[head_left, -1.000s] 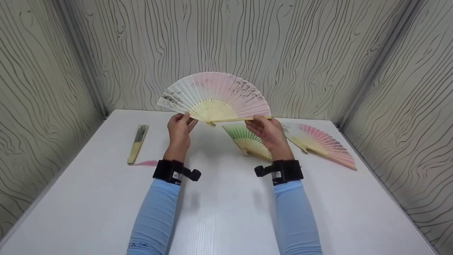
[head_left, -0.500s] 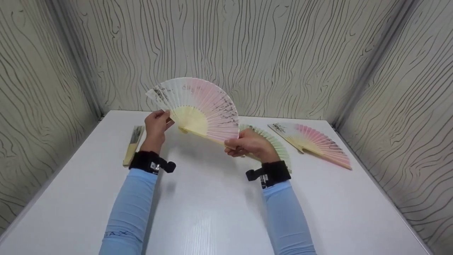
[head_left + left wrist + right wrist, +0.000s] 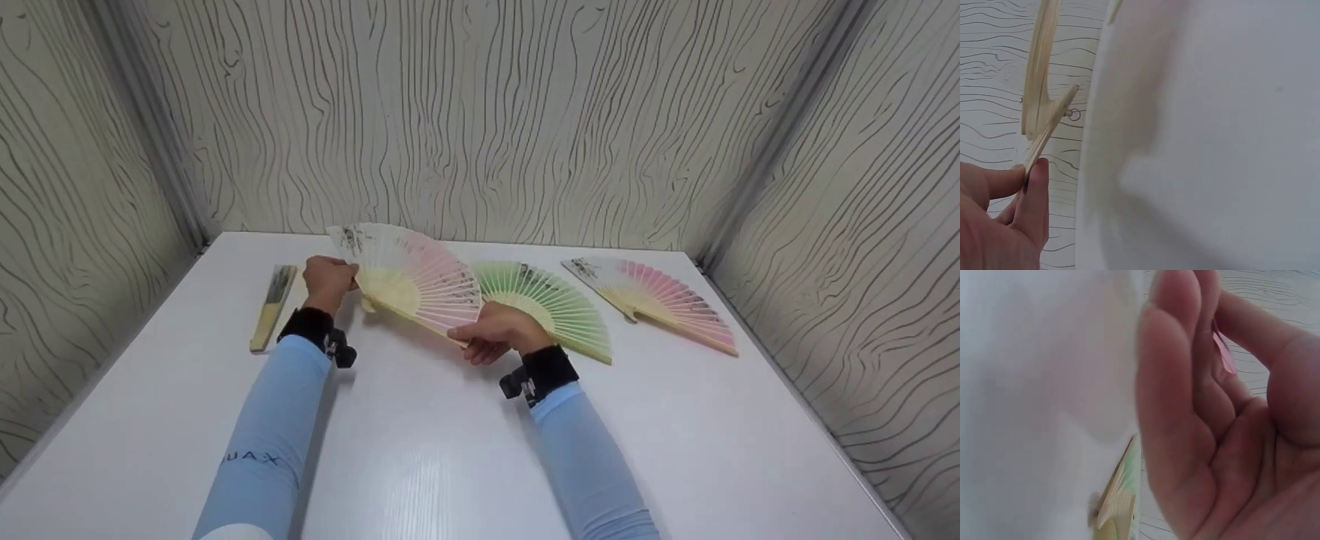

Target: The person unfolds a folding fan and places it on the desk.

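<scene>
A spread pink-and-white folding fan (image 3: 409,274) is held tilted above the table (image 3: 420,420), its right end lower than its left. My left hand (image 3: 328,283) pinches its left outer rib between thumb and fingers. In the left wrist view, the fan's wooden ribs (image 3: 1039,73) and small pivot ring show beyond the fingertips. My right hand (image 3: 504,330) grips the far end of the right guard, thumb on top and fingers curled beneath. Only a pink corner of the fan (image 3: 1224,354) shows past those fingers in the right wrist view.
A spread green fan (image 3: 540,296) lies just behind my right hand. Farther right lies another spread pink-and-white fan (image 3: 664,304). A folded fan (image 3: 271,307) rests left of my left hand. Wood-patterned walls (image 3: 450,112) stand around the back and sides.
The held fan has come down from in front of the back wall to low over the table, moving left and tilting its right end downward. The green fan is more exposed.
</scene>
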`<state>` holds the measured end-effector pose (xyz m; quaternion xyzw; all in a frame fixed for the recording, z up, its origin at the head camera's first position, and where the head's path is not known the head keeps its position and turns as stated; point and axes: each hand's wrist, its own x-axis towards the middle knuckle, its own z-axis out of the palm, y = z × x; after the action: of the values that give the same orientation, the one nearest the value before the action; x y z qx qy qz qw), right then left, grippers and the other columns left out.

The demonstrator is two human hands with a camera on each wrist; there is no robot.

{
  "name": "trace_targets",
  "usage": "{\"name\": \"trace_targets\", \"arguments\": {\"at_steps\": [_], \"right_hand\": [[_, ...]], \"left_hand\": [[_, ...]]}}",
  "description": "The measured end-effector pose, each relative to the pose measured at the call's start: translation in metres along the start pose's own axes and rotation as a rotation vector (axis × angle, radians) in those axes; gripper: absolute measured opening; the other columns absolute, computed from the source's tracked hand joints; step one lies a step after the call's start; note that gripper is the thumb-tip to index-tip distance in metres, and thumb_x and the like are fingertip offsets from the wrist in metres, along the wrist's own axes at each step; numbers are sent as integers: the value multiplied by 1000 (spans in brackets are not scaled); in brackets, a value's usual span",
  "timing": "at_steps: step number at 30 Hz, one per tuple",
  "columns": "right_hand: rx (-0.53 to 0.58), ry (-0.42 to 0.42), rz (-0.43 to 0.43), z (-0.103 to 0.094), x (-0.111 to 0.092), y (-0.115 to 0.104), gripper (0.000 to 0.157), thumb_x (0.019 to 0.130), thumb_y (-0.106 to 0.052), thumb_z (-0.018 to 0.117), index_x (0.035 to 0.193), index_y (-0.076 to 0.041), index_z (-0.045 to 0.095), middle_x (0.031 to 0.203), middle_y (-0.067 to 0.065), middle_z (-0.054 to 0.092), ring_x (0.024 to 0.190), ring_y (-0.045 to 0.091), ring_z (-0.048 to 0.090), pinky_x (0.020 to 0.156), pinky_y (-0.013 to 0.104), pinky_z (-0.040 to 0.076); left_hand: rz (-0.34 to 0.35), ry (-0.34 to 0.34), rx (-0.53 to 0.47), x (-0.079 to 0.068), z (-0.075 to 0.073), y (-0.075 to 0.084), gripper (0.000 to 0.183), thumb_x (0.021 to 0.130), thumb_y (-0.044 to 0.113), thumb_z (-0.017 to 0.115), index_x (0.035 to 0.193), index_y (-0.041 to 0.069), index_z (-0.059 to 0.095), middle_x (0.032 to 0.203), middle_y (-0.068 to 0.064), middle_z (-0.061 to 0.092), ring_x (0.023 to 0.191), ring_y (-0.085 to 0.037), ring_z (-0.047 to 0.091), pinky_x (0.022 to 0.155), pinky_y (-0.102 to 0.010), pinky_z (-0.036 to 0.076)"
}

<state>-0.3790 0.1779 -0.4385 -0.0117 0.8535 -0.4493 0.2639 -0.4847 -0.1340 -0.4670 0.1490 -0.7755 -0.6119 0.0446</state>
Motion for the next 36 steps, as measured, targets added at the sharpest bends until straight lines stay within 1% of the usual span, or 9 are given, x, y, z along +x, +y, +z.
{"name": "trace_targets", "arguments": {"at_steps": [3,5,7,9,15,17,23,30,36], "right_hand": [[-50,-20,39,3,2,4,33,99,-40,81,81,-14,70,69,-1,75,61,11,74,57,25,64],[-75,-26,61,4,4,7,34,99,-41,80,80,-14,71,70,0,75,61,12,75,57,24,63],[-93,-33,78,5,5,8,35,99,-41,80,79,-14,73,71,0,76,62,12,75,57,24,63],[-101,-35,83,6,6,10,36,99,-42,80,79,-13,73,71,0,77,63,12,75,58,24,63],[-90,-50,93,7,7,11,40,98,-46,80,80,-11,77,71,1,78,63,13,77,58,24,64],[-90,-47,106,7,7,12,41,98,-47,80,80,-10,77,71,2,78,63,14,78,58,24,64],[-76,-49,130,2,10,23,44,100,-46,78,81,-7,78,70,3,78,62,14,77,57,24,64],[-57,-19,140,3,10,28,43,97,-43,82,79,-4,80,66,3,77,58,14,76,52,23,62],[-86,38,131,5,10,26,38,92,-39,88,77,-4,81,63,3,75,54,14,74,49,23,60]], "left_hand": [[6,8,110,26,7,-23,37,96,12,73,127,-9,70,112,-22,80,70,-17,75,69,-30,65],[16,13,197,41,11,-36,34,92,14,73,117,-9,73,96,-18,79,71,-22,73,63,-31,60],[16,19,264,52,14,-47,31,89,16,74,109,-7,72,88,-13,74,75,-26,69,62,-33,56],[6,16,315,51,13,-48,31,88,18,74,108,-6,70,92,-12,70,81,-28,64,65,-34,54],[-5,14,328,27,6,-31,25,89,12,72,105,-7,67,93,-15,67,83,-30,60,69,-36,54],[24,18,344,31,8,-35,20,89,12,71,99,-5,67,88,-13,65,79,-29,59,65,-35,52],[75,38,330,60,25,-56,15,88,14,70,90,0,66,79,-9,63,73,-28,59,57,-35,50],[63,24,284,29,23,-33,15,82,2,62,73,6,52,65,-5,48,64,-27,49,52,-35,45],[71,83,293,11,24,-23,15,84,0,58,72,6,53,64,-4,50,62,-26,50,49,-32,44]]}}
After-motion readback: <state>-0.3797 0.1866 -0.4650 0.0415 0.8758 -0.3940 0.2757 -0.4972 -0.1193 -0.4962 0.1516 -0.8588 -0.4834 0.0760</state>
